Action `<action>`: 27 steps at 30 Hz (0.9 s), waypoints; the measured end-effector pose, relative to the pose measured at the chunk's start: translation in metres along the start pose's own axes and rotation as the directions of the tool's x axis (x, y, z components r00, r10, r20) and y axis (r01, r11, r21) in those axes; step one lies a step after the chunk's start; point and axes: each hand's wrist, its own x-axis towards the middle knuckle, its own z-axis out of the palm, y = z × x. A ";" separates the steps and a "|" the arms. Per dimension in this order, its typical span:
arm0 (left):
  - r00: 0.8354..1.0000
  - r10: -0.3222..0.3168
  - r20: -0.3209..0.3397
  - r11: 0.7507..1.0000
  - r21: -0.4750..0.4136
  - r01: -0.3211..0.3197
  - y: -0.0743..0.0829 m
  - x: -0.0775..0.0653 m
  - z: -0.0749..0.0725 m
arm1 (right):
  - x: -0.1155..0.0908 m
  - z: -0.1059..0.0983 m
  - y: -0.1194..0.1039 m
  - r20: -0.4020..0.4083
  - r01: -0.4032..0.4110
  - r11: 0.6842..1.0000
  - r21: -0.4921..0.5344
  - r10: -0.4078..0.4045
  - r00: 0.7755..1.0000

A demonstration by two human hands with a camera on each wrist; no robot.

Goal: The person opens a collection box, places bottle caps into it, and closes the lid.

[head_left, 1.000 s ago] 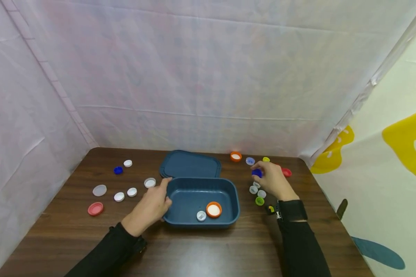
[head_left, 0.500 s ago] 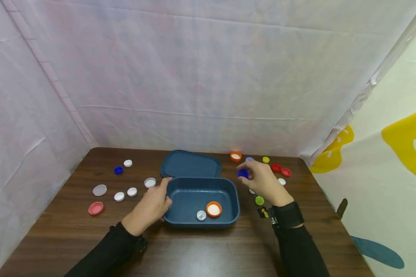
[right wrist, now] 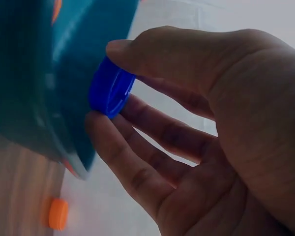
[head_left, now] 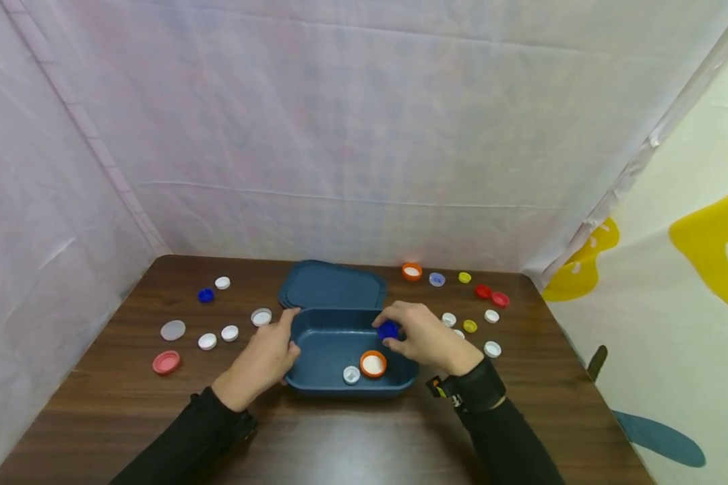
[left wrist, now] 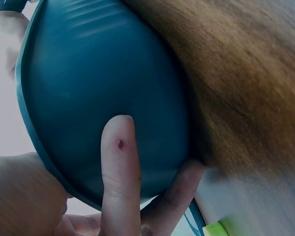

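Observation:
A blue bottle cap (head_left: pixel 388 329) is pinched between the thumb and fingertips of my right hand (head_left: pixel 425 335), above the right part of a dark blue plastic box (head_left: pixel 315 389). In the right wrist view the cap (right wrist: pixel 110 88) is held on edge, its hollow side showing. My left hand (head_left: pixel 261 360) grips the left end of the box, and the left wrist view shows fingers (left wrist: pixel 120 167) against its outer wall. Inside the box lie an orange-rimmed cap (head_left: pixel 373 364) with a white middle and a small white cap (head_left: pixel 351 375).
Behind the box lies a matching lid (head_left: pixel 334 285). Left of it are several caps, including a pink one (head_left: pixel 166 362) and a blue one (head_left: pixel 205 295). More caps lie on the right, among them a red one (head_left: pixel 500 300) and an orange one (head_left: pixel 411 271). A cloth wall stands behind.
My right hand has carried the blue cap leftward from among the right-hand caps to over the box. My left hand stays on the box's left end.

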 end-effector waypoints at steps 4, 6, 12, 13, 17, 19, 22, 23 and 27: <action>1.000 0.005 -0.003 1.000 0.002 -0.005 0.001 0.000 -0.002 | 0.003 0.009 -0.005 0.057 0.002 1.000 -0.003 -0.001 0.998; 1.000 0.008 0.002 1.000 0.003 -0.008 0.001 0.001 -0.002 | 0.003 0.013 -0.008 0.085 -0.003 1.000 0.007 0.003 0.996; 1.000 0.017 -0.006 1.000 0.008 -0.017 0.001 0.001 -0.001 | 0.006 0.021 -0.023 0.159 0.039 0.999 0.034 -0.044 0.986; 1.000 0.017 -0.009 1.000 0.008 -0.017 0.001 0.001 -0.001 | 0.007 0.023 -0.026 0.169 0.055 0.998 0.036 -0.061 0.984; 1.000 0.015 -0.016 1.000 0.009 -0.014 0.001 0.000 -0.001 | 0.010 0.030 -0.032 0.190 0.108 0.993 0.050 -0.116 0.975; 1.000 0.014 -0.018 1.000 0.011 -0.014 0.001 0.000 0.000 | 0.011 0.033 -0.033 0.186 0.129 0.990 0.054 -0.137 0.973; 1.000 0.010 -0.014 1.000 0.010 -0.010 0.000 0.000 0.000 | 0.012 0.036 -0.032 0.171 0.138 0.989 0.059 -0.147 0.974; 1.000 0.008 -0.013 1.000 0.009 -0.008 0.000 0.000 0.001 | 0.012 0.036 -0.031 0.166 0.137 0.989 0.060 -0.145 0.975; 1.000 -0.003 -0.006 1.000 0.006 0.003 0.000 0.000 0.001 | 0.010 0.034 -0.029 0.152 0.127 0.990 0.063 -0.135 0.979</action>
